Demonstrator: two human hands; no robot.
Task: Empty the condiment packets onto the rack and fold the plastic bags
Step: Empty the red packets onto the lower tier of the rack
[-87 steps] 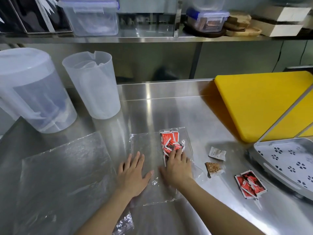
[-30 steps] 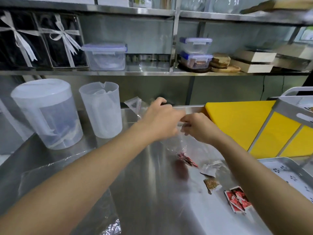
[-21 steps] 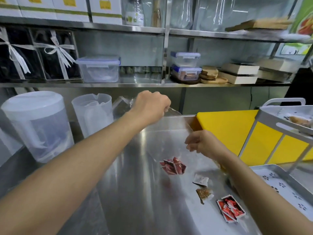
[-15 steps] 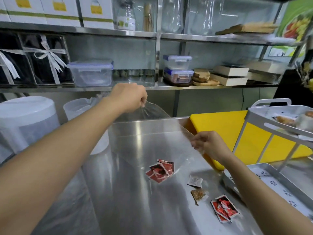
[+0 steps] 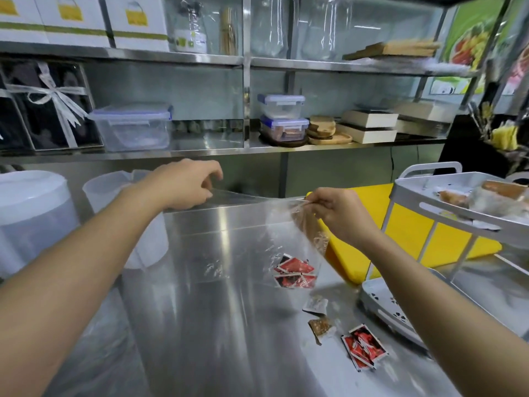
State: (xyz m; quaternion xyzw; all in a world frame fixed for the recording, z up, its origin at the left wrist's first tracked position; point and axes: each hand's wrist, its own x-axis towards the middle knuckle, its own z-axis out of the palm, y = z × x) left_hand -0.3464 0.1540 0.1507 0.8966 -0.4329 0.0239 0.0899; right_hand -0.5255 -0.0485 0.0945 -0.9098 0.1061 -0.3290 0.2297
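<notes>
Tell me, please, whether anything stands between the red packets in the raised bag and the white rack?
Only the clear plastic bag itself: the red packets sit in its lower corner. Nothing else visible lies between them and the white rack at right; the loose packets lie on the counter nearer the camera.

Clear plastic bag [image 5: 252, 236]: thin, crinkled, see-through; lifted, its top edge stretched between the left hand [image 5: 186, 184] at 11 o'clock and the right hand [image 5: 340, 213] at 2 o'clock, both pinching it.
Red-and-white condiment packets [image 5: 294, 272]: small flat sachets, bunched inside the bag's lower corner, just off centre toward 5 o'clock.
White packet [image 5: 315, 306]: loose, lying flat, 5 o'clock.
Brown packet [image 5: 320, 328]: loose, just beside the white one.
Red packet pile [image 5: 363, 346]: overlapping, farther out at 5 o'clock.
Grey-white two-tier plastic rack [image 5: 429, 204]: upright, 3 o'clock; brownish wrapped items on the upper tray, perforated lower tray at 4 o'clock.
Second clear plastic bag [image 5: 108, 339]: flat, blurred, 8 o'clock.
</notes>
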